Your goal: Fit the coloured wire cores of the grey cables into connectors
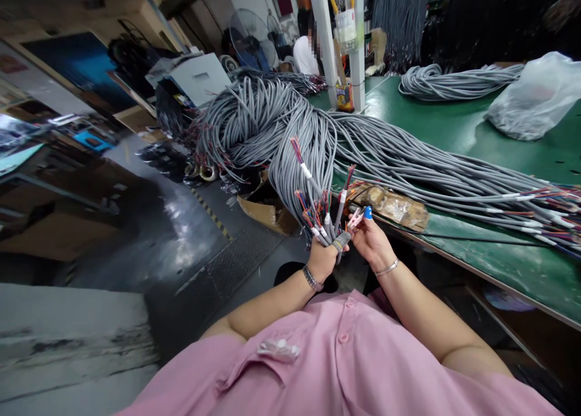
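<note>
Evidently, the left hand [324, 260] was closed round a bunch of cables [338, 218], the right hand [368, 241] pinching a pale piece [355, 218] near bared wires [327, 203], just off the counter [454, 113]. Work on these ends seemed underway, likely needing a steady left grip next.

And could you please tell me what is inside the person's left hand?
The left hand holds thin grey cables with white bands and multicoloured wire ends; the parts inside its grip are covered.
</note>
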Tool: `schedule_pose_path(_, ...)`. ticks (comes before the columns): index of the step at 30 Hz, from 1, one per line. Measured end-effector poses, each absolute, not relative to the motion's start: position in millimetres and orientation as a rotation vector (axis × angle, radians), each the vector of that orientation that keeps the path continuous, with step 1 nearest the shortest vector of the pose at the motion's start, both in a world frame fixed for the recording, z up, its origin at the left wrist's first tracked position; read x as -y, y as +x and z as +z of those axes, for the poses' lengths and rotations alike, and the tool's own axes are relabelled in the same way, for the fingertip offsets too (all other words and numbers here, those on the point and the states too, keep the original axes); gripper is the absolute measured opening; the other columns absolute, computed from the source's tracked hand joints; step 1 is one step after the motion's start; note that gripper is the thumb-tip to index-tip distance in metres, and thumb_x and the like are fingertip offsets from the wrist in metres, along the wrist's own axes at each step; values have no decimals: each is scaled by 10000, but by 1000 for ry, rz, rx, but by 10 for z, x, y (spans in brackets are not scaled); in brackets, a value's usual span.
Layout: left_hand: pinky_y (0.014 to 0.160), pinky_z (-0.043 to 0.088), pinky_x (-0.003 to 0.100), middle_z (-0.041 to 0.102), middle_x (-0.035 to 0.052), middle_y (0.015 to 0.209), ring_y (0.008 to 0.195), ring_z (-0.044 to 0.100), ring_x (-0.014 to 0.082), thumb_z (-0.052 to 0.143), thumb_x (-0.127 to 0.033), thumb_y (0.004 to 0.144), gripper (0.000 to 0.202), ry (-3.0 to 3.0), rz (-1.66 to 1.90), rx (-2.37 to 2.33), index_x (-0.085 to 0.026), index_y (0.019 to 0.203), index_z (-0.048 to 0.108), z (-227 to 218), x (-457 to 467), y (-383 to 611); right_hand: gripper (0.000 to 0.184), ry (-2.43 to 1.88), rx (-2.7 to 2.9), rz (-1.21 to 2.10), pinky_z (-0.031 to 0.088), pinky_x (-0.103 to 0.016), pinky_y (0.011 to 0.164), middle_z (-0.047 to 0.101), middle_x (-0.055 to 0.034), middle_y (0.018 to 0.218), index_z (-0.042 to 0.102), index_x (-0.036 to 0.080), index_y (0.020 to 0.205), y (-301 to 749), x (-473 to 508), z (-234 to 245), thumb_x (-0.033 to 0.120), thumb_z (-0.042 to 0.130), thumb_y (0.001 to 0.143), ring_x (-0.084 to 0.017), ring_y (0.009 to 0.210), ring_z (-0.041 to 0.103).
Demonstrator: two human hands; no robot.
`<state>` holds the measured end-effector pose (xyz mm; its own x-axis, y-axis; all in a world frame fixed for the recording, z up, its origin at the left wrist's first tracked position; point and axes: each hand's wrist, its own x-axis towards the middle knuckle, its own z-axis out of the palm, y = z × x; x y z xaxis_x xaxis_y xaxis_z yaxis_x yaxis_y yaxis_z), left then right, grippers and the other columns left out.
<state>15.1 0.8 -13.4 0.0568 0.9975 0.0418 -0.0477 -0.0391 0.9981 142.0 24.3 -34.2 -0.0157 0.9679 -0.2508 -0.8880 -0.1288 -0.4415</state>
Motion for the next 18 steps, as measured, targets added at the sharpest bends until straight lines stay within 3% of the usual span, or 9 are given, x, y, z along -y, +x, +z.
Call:
schedule_pose_path(5,503,443,230,645,14,562,502,579,120,739,-357,717,241,1245,1181,-1162,-144,660,642,-177,-19,148,282,-542,176,1589,508,-242,537,689,-22,714,689,169,827,1392,-252,-353,428,758,738,-122,594,578)
schedule_pose_path(13,481,439,216,631,12,570,489,557,103,735,-385,721,276,1241,1185,-1143,-143,643,627,-143,25,76,414,-527,229,1679,514,-224,578,714,-14,815,682,202,829,1461,-194,-406,606,671,740,-116,653,616)
schedule_pose_path(18,453,428,211,605,-1,548,467,529,94,743,-384,713,261,1166,1275,-1129,-149,672,635,-162,31,57,347,-562,324,1685,511,-232,616,726,-27,897,693,202,871,1511,-177,-344,534,678,770,-121,710,632)
